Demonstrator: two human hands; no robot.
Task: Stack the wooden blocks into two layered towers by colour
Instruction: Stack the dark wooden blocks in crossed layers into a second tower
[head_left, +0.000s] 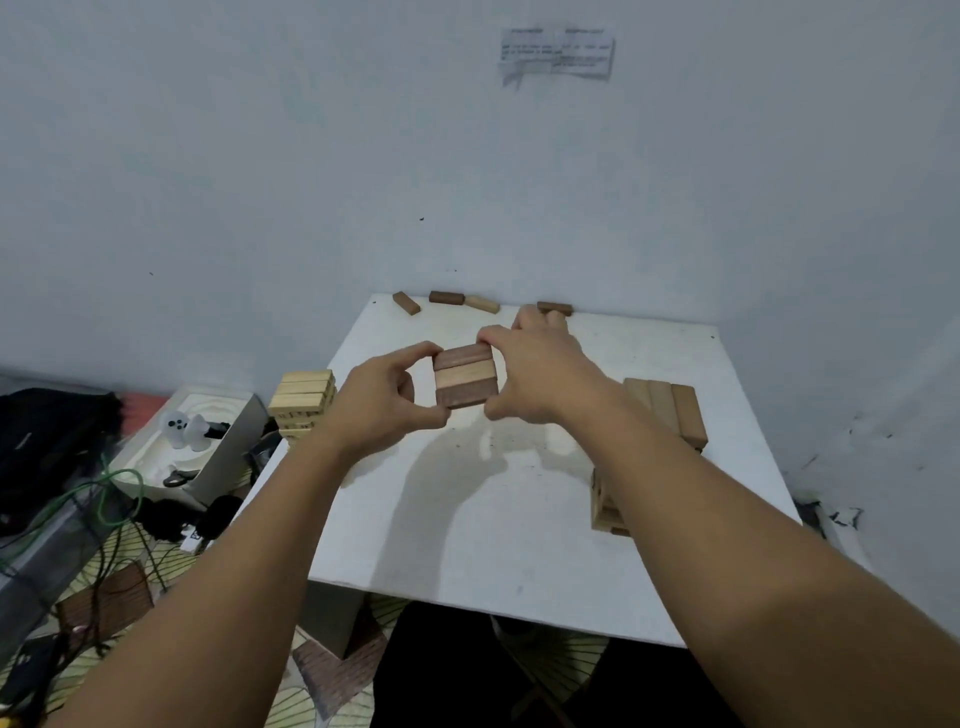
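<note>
Hands come first: the left hand (387, 397) and the right hand (535, 376) together hold a row of three blocks (465, 375) above the white table (467, 519). The row has two darker brown blocks outside and a paler one in the middle. The left thumb and fingers are curled and pinch its left end, the right hand pinches its right end, but the right fingertips are hidden behind the row and the hand itself.

At the table's left edge stands a pale tower (303, 405); its lower part is covered by the left forearm. On the right stands a browner tower (660, 431), and the right forearm hides most of its middle, so its layers cannot be counted.

Along the far edge lie loose blocks (447, 298); one of them is partly behind the right hand.

On the wall hangs a paper note (557, 53), its text too blurred to read.
</note>
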